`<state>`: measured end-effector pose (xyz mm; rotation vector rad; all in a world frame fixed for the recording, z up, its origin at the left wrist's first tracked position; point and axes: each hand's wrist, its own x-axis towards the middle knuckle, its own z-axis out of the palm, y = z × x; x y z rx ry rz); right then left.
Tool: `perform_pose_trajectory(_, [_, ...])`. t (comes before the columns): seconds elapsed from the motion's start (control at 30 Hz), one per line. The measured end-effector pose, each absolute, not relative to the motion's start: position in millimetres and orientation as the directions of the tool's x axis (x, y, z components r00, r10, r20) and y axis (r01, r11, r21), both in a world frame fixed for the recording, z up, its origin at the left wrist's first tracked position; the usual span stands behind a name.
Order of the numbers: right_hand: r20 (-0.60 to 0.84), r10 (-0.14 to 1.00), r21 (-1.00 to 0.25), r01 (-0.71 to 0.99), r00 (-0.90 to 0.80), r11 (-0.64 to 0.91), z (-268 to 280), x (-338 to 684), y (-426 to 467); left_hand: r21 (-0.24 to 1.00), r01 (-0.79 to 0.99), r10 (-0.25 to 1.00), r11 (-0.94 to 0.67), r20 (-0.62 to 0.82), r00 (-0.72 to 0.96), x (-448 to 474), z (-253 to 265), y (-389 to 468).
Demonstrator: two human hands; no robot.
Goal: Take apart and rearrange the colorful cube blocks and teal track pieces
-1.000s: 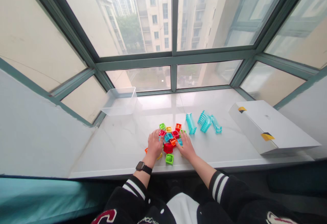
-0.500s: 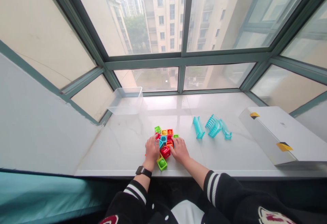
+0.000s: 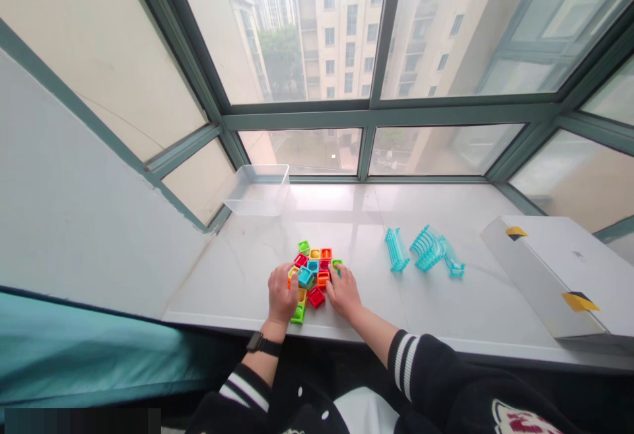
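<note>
A cluster of small square plastic blocks in several bright colours lies on the white ledge. My left hand [image 3: 284,293] curves along its left side, fingers apart and touching a yellow and orange block [image 3: 293,274], partly hidden. Beside its thumb is a blue block [image 3: 305,277]. My right hand [image 3: 343,292] rests at the right side, fingers spread, fingertips against an orange block [image 3: 323,279]. Between the hands lies a tilted red block [image 3: 316,297]. A green block [image 3: 298,314] is nearest the front edge, and another green block [image 3: 304,247] sits at the back.
Clear turquoise slotted plastic pieces [image 3: 426,248] lie to the right. A transparent empty-looking bin [image 3: 257,196] stands at the back left, by the window. At the far right is a large white box [image 3: 559,269] with yellow and black tabs. The front edge of the ledge runs below my wrists.
My left hand has shifted left, uncovering more blue and yellow blocks. The front green block has moved left with it, and the red block lies more apart. The view has turned slightly.
</note>
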<state>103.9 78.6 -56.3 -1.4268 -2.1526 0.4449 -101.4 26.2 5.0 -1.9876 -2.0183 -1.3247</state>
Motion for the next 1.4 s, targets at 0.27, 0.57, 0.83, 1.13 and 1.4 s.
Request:
perform_pose_trajectory(0.27, [0.147,0.908,-0.638,0.664,-0.393,0.39,-69.1,80.7,62.4,0.497,0.867,0.857,-0.017,0.455,-0.243,-90.1,-36.4,-64.5])
perform_pose_trajectory(0.57, [0.188,0.816,-0.742,0.464,-0.547,0.483,-17.7,150.5,64.0,0.516,0.856,0.873,-0.001,0.419,-0.252,-110.1,-39.7,-41.5])
perform_pose_trajectory(0.83, [0.352,0.917,-0.719,0.573,-0.189,0.394,39.9,289.1,57.2,0.454,0.89,0.846,-0.046,0.491,-0.207,-86.6,-29.6,-33.7])
perform_pose_trajectory(1.13, [0.23,0.972,-0.732,0.651,-0.041,0.2,-18.4,361.3,19.1,0.276,0.934,0.907,-0.226,0.409,0.099,-31.8,-38.8,18.2])
perform_pose_trajectory(1.4, [0.146,0.984,-0.791,0.61,0.105,0.052,-43.4,395.4,10.3,0.242,0.954,0.913,-0.174,0.402,0.065,-79.6,-48.2,26.5])
